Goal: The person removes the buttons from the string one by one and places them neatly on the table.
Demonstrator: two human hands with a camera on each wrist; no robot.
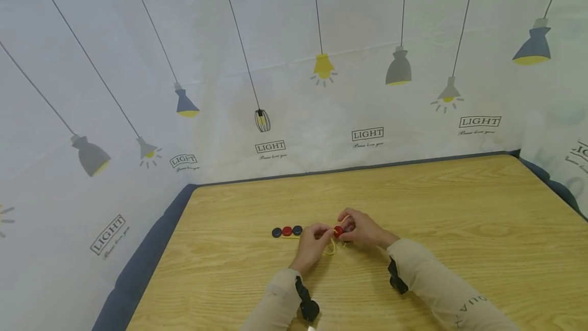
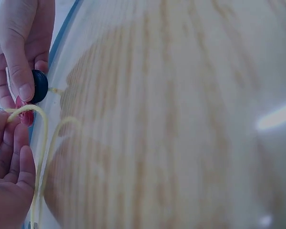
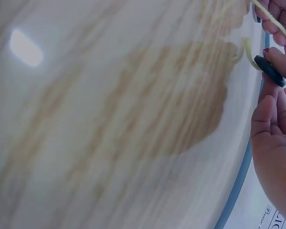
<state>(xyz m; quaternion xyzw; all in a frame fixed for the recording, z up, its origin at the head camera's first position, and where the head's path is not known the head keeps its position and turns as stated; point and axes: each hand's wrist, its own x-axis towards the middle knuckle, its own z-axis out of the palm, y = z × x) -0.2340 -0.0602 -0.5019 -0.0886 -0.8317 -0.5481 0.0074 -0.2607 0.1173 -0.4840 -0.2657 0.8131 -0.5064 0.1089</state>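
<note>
My left hand pinches a yellow cord close to a red button. From the right, my right hand holds that red button together with a dark button, between its thumb and fingers. In the left wrist view the dark button lies against the thumb, with the red one just below it. The cord runs at the red button's face and hangs in a loop between the hands. How it passes through the buttons is hidden by the fingers.
Left of my left hand, a dark button, a red button and another dark button lie in a row, with yellow cord along them. The wooden table meets a lamp-printed cloth wall at its back.
</note>
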